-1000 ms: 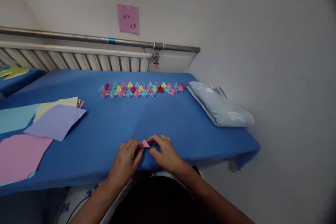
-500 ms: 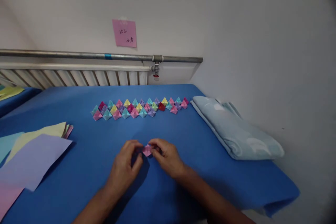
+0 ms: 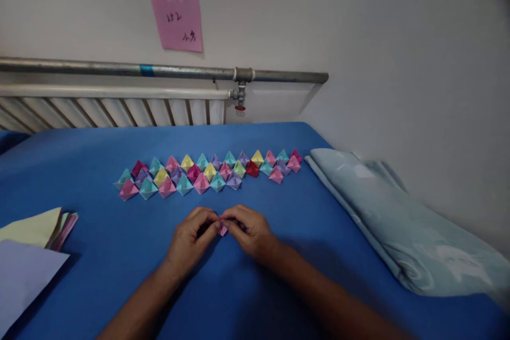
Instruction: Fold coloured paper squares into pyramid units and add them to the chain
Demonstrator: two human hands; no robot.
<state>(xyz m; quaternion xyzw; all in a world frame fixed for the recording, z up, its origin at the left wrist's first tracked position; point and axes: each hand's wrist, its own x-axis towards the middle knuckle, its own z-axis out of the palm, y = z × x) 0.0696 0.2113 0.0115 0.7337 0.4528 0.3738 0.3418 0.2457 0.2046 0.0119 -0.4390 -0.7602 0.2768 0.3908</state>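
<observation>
A small folded piece of pink paper [image 3: 222, 230] is pinched between my two hands, low over the blue surface. My left hand [image 3: 194, 236] is closed on its left side with thumb and fingertips. On the other side, my right hand [image 3: 249, 231] grips it the same way. The fingers cover most of the piece, so its exact shape cannot be made out. Beyond my hands, several folded paper boats [image 3: 201, 183] in pink, blue, yellow, purple and red stand in close rows.
Loose sheets of coloured paper [image 3: 27, 276] lie at the left. A folded light-blue blanket [image 3: 382, 218] rests along the right wall. Behind the blue-covered surface [image 3: 119, 255] run a radiator [image 3: 119, 111] and a metal pipe [image 3: 191, 72] with a valve. A pink note [image 3: 177, 21] hangs on the wall.
My left thumb and fingers have closed onto the pink paper, and more of it is now covered. The view has moved closer, so the boats and blanket look larger.
</observation>
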